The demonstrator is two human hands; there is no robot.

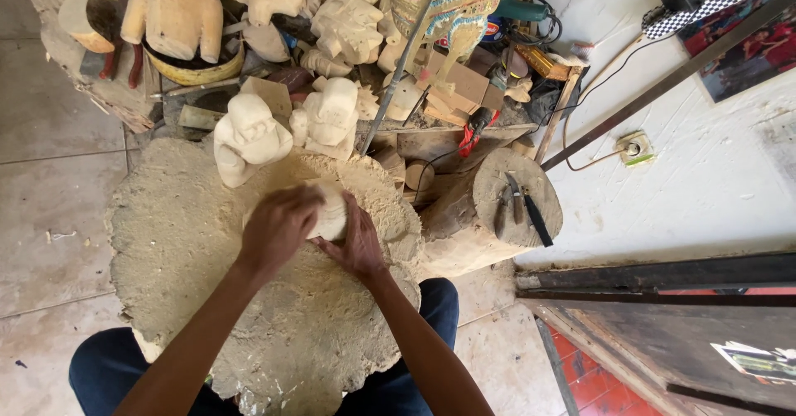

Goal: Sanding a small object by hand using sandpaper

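Observation:
A pale carved wood piece (333, 214) rests on a big sawdust-covered stump slab (182, 242) between my knees. My left hand (278, 227) covers the piece from the left and on top, fingers curled around it. Pressing its right side is my right hand (358, 242), fingers flat against the wood. Most of the piece is hidden under my hands. Just beyond it stand a rough pale figure carving (247, 138) and a second one (332, 116).
A smaller log stump (489, 217) to the right carries carving knives (521, 207). Many unfinished wooden figures (348, 22) and a painted carving (448, 2) crowd the back. A wall socket (634, 147) with cable sits on the white wall, dark wooden beams (655, 275) lower right.

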